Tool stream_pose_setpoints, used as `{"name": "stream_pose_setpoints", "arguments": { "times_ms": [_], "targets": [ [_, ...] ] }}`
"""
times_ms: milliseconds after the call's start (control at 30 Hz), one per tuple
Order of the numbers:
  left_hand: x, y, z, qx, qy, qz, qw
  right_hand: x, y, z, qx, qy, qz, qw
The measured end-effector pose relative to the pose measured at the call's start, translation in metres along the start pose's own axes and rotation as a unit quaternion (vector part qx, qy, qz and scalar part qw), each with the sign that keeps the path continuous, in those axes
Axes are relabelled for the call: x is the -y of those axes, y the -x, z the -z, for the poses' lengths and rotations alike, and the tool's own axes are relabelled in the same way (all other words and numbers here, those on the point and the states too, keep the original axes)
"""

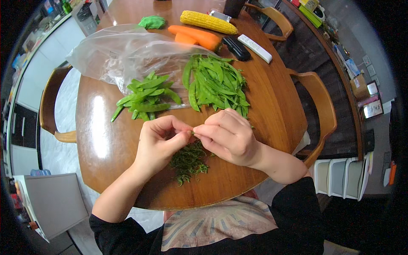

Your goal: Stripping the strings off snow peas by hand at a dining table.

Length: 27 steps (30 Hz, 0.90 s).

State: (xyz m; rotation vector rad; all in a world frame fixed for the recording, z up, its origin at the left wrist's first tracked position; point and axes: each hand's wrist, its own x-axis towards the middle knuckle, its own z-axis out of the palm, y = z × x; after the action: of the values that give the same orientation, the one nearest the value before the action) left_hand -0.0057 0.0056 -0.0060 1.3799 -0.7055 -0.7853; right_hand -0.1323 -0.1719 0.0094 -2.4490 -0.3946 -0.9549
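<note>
My left hand [164, 140] and my right hand [228, 137] meet fingertip to fingertip above the near part of the table. Both pinch a small green bit of snow pea [193, 133], mostly hidden by the fingers. Under them lies a dark green heap of pea strings and tips [188, 162], partly covered by my hands. Just beyond my left hand is a loose pile of flat green snow pea pods [146, 95]. A larger pile of snow pea pods [216, 83] lies beyond my right hand, its near edge behind my knuckles.
A crumpled clear plastic bag [105, 47] spreads beyond and partly under the pods. Farther back lie orange carrots [197, 36], an ear of corn [208, 22], a green bundle [152, 22], a black object [236, 47] and a white remote control [255, 48]. Wooden chairs [318, 95] flank the table [271, 95].
</note>
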Motion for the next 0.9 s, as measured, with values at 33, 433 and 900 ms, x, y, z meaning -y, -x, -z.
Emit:
{"name": "stream_pose_setpoints", "arguments": {
  "times_ms": [33,433,900],
  "targets": [
    [-0.001,0.0,-0.001,0.004,0.028,0.012,1.0,-0.001,0.001,0.0,-0.016,-0.016,-0.004,1.0],
    [-0.008,-0.001,0.003,0.014,-0.033,0.014,0.999,-0.007,0.004,0.0,-0.063,-0.302,-0.278,0.91],
    [-0.012,0.002,-0.001,0.066,-0.425,-0.231,0.873,-0.056,-0.1,-0.04,-0.041,-0.168,-0.126,0.977]
  ]
}}
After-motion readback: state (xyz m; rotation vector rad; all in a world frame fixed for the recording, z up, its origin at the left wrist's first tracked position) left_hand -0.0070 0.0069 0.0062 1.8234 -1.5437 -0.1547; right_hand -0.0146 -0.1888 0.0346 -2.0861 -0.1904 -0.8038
